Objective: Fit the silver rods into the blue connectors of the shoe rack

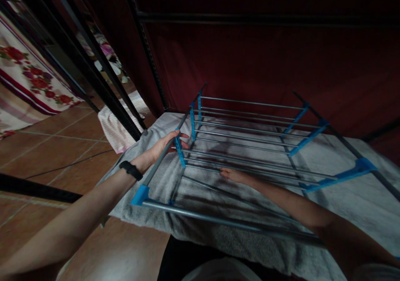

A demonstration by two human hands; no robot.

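Note:
A shoe rack of grey metal tubes and blue plastic brackets lies on its side across a grey cloth. My left hand, with a black band at the wrist, grips the rack's left side at a blue bracket; the thumb rests on top and the fingers reach past it. Lower in the middle, my right hand has its fingers closed on a thin metal rod. Part of that rod is hidden behind the hand. At the near side, a blue corner piece joins the thicker front tube.
Grey cloth covers the surface under the rack. Behind hangs a dark red curtain with a black metal frame. Black posts stand at left, near a striped cloth and flowered fabric above the tiled floor.

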